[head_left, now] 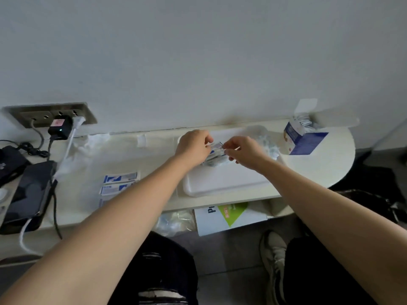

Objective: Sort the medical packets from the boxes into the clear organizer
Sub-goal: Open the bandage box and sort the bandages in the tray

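Observation:
Both my hands meet over the clear organizer (224,183) on the white table. My left hand (193,147) and my right hand (244,151) each pinch an end of a small white and blue packet (218,146). Below it a small pile of similar packets (214,159) lies in the organizer's far part. An open blue and white box (301,137) with packets standing in it sits at the right. Two flat blue and white packets (120,182) lie on the table to the left, partly behind my left forearm.
A wall socket strip (52,115) with a black charger and cables is at the far left. Dark devices (26,194) lie on the table's left end. A crumpled clear bag (262,137) sits behind the organizer. A white and green box (229,216) lies on the lower shelf.

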`<state>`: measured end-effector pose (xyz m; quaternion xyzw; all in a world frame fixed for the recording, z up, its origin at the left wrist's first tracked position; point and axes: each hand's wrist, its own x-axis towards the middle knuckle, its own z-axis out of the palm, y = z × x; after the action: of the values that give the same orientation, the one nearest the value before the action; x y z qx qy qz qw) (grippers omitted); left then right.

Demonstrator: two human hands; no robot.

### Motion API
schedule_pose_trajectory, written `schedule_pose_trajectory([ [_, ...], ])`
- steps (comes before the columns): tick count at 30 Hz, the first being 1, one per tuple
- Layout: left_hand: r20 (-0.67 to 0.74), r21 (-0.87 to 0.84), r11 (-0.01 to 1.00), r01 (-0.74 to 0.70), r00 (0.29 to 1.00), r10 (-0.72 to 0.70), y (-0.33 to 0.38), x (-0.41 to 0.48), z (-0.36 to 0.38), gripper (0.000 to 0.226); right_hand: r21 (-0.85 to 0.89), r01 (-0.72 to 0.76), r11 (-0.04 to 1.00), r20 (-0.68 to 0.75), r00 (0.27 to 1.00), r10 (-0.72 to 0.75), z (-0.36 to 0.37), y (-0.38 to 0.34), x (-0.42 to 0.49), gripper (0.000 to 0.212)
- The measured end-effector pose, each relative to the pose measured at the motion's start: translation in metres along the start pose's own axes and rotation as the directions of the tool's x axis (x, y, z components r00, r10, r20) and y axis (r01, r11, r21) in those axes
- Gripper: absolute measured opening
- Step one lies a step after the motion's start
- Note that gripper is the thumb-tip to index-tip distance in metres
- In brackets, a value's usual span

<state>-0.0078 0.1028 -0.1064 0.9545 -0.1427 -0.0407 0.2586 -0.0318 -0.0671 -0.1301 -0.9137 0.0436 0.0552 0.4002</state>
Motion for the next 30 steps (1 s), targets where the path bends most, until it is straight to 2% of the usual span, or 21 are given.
schedule_pose_trajectory([
  [9,0.101,0.179,0.983,0.043,0.993,-0.062,-0.007,0.024,0.037,0.023,-0.038,0.04,0.998,0.072,0.997,-0.037,0.011,0.018,0.012,0.027],
  [12,0.119,0.147,0.987,0.068,0.989,-0.086,-0.007,0.026,0.037,0.018,-0.07,0.059,0.996,0.076,0.996,-0.054,0.011,0.021,0.012,0.026],
  [13,0.12,0.132,0.989,0.071,0.989,-0.087,-0.008,0.027,0.036,0.011,-0.064,0.058,0.996,0.077,0.996,-0.053,0.012,0.021,0.012,0.026],
  [16,0.039,0.142,0.987,0.08,0.996,-0.086,-0.01,0.026,0.033,0.014,-0.02,0.037,0.999,0.096,0.995,-0.034,0.011,0.023,0.011,0.024],
  [20,-0.078,0.073,0.993,0.096,0.993,-0.09,-0.009,0.025,0.027,0.019,0.229,-0.118,0.966,0.122,0.988,0.092,0.006,0.017,0.012,0.03],
  [22,-0.119,-0.019,0.994,0.105,0.987,-0.106,-0.007,0.025,0.023,0.023,0.406,-0.182,0.896,0.121,0.982,0.144,0.002,0.014,0.014,0.032],
  [25,-0.133,-0.125,0.99,0.072,0.987,-0.089,-0.004,0.022,0.02,0.037,0.565,-0.25,0.786,0.152,0.968,0.198,-0.003,0.008,0.015,0.036],
  [26,-0.127,-0.144,0.989,0.038,0.99,-0.057,-0.003,0.02,0.019,0.037,0.61,-0.275,0.744,0.182,0.961,0.206,-0.005,0.005,0.014,0.039],
  [28,-0.112,-0.135,0.99,-0.038,0.993,0.022,0.001,0.015,0.019,0.015,0.671,-0.308,0.674,0.224,0.951,0.211,-0.007,0.0,0.014,0.042],
  [30,-0.113,-0.112,0.988,-0.106,0.989,0.093,0.002,0.012,0.019,0.019,0.682,-0.296,0.669,0.203,0.955,0.216,-0.007,-0.002,0.013,0.028],
])
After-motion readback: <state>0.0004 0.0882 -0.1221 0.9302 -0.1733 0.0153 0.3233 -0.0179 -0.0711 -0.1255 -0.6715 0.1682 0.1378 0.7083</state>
